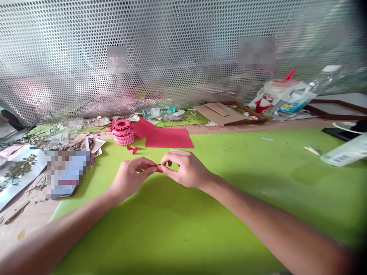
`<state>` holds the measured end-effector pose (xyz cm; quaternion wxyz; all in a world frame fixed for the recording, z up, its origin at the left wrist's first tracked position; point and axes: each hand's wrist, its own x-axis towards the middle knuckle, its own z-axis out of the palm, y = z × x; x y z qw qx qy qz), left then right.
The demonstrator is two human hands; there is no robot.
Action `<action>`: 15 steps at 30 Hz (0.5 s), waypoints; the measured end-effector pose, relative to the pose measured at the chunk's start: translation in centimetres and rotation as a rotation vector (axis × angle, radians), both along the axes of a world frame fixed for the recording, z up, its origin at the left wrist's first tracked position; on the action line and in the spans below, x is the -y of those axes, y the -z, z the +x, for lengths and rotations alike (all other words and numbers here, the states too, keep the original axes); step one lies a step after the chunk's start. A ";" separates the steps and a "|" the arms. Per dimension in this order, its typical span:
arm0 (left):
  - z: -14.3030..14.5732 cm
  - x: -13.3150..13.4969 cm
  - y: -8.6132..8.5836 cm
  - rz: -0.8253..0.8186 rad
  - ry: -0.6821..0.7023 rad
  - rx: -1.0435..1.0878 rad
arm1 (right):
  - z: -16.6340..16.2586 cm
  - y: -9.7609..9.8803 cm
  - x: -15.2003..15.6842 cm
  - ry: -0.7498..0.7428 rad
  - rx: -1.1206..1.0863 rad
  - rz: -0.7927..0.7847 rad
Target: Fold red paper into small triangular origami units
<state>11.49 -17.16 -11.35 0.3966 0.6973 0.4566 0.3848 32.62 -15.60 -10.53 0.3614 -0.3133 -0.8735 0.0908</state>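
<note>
Between the fingertips of both hands is a small piece of red paper (pixel 158 168), mostly covered by the fingers. My left hand (pixel 133 175) pinches its left end, and my right hand (pixel 185 168) pinches the right end with thumb and forefinger. Behind the left hand a ring-shaped stack of pointed red and pink folded paper (pixel 124 133) stands on the green mat (pixel 223 221). A small folded red piece (pixel 132 149) lies at its foot. Red paper sheets (pixel 170 138) lie flat beyond the hands.
A perforated metal screen (pixel 177 49) closes off the back. Along it lie a plastic bottle (pixel 157 112), cardboard (pixel 212 113) and a bag with a cup (pixel 275 95). Dried plant bits (pixel 24 166) and a blurred-out item (pixel 69 175) are at left, a white bottle (pixel 344 152) at right.
</note>
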 end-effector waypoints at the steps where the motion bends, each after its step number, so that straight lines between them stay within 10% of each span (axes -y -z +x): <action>1: 0.1 0.0 0.0 0.015 -0.021 -0.004 | 0.0 0.0 0.0 -0.004 -0.004 0.006; 15: 0.0 0.0 -0.2 0.160 -0.123 -0.079 | -0.1 0.2 0.0 -0.017 -0.067 -0.056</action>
